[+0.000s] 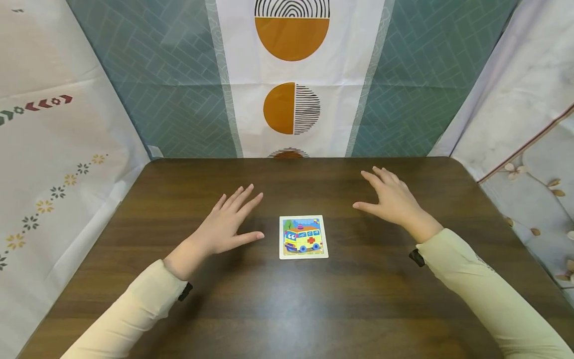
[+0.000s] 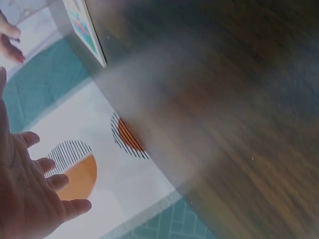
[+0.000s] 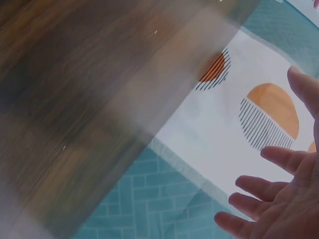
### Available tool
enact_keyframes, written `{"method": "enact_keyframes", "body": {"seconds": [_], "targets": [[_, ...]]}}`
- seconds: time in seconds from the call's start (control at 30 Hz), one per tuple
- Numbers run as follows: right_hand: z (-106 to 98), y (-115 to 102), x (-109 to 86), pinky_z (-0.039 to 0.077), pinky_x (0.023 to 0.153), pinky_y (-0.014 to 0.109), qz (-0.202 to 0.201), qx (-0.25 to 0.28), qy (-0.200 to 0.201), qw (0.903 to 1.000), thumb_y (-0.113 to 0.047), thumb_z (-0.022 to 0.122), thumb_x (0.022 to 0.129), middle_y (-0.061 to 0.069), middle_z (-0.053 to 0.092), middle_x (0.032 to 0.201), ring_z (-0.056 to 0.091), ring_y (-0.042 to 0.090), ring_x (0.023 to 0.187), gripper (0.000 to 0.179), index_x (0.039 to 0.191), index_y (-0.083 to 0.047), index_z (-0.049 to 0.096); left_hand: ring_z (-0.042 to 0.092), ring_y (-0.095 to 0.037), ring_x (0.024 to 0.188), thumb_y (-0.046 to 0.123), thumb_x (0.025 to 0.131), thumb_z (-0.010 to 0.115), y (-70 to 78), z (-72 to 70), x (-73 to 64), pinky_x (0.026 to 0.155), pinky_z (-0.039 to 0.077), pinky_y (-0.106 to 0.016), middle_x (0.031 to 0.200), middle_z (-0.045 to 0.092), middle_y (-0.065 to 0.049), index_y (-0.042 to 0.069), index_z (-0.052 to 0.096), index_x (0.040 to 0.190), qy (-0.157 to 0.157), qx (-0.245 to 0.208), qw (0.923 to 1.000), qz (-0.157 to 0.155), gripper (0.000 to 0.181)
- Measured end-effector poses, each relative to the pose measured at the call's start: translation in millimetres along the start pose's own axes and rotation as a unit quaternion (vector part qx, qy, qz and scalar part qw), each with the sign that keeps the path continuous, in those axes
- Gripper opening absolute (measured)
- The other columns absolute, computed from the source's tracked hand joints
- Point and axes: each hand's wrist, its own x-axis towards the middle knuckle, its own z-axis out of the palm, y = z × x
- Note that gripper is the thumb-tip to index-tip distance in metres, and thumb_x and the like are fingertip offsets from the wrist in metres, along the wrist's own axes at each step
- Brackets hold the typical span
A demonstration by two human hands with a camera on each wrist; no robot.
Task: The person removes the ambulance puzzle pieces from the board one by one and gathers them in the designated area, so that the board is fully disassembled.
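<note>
A small square picture puzzle (image 1: pixel 303 237) in a pale frame lies flat on the dark wooden table. It shows a yellow ambulance with a red cross, and its pieces appear to fill the frame. To its left, my left hand (image 1: pixel 224 227) hovers with fingers spread and holds nothing. My right hand (image 1: pixel 391 197) is raised to the right of the puzzle and slightly farther back, its fingers apart and empty. In the left wrist view, the puzzle's edge (image 2: pixel 89 35) shows near the top, beyond the left hand (image 2: pixel 25 189). The right wrist view shows the right hand (image 3: pixel 284 194) without the puzzle.
The brown table (image 1: pixel 287 304) extends around the puzzle on every side. Behind its far edge hangs a teal and white cloth (image 1: pixel 246 75) with orange and striped circles. Pale patterned cloths hang at the left (image 1: pixel 58 164) and right (image 1: pixel 529 164) sides.
</note>
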Motion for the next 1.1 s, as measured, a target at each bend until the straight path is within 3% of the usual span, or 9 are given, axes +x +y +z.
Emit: {"method": "enact_keyframes", "body": {"seconds": [0.2, 0.73, 1.1], "targets": [[5.1, -10.2, 7.8, 0.028, 0.102, 0.067, -0.023, 0.003, 0.018, 0.9996, -0.048, 0.071, 0.081, 0.025, 0.034, 0.146, 0.031, 0.046, 0.134, 0.083, 0.144, -0.004, 0.038, 0.008, -0.028, 0.148, 0.063, 0.087, 0.052, 8.6, 5.8, 2.8, 0.113, 0.013, -0.060, 0.161, 0.005, -0.003, 0.025, 0.018, 0.153, -0.003, 0.006, 0.9997, 0.024, 0.083], [34.4, -37.0, 25.0, 0.035, 0.103, 0.058, -0.052, 0.034, -0.008, 0.9980, -0.037, 0.075, 0.081, 0.019, 0.047, 0.139, 0.041, 0.039, 0.128, 0.067, 0.135, -0.005, 0.051, 0.018, -0.030, 0.145, 0.064, 0.086, 0.051, 34.6, 28.0, 11.3, 0.112, 0.020, -0.059, 0.160, 0.014, -0.007, 0.020, 0.026, 0.152, -0.031, 0.030, 0.9935, 0.106, 0.083], [52.0, -53.0, 31.7, 0.041, 0.101, 0.052, -0.068, 0.047, -0.036, 0.9959, -0.026, 0.077, 0.080, 0.016, 0.058, 0.127, 0.049, 0.035, 0.120, 0.054, 0.126, -0.005, 0.059, 0.017, -0.030, 0.146, 0.058, 0.091, 0.048, 48.5, 44.0, 15.2, 0.115, 0.014, -0.056, 0.159, 0.018, -0.009, 0.016, 0.025, 0.152, -0.109, 0.018, 0.9832, 0.145, 0.077]]}}
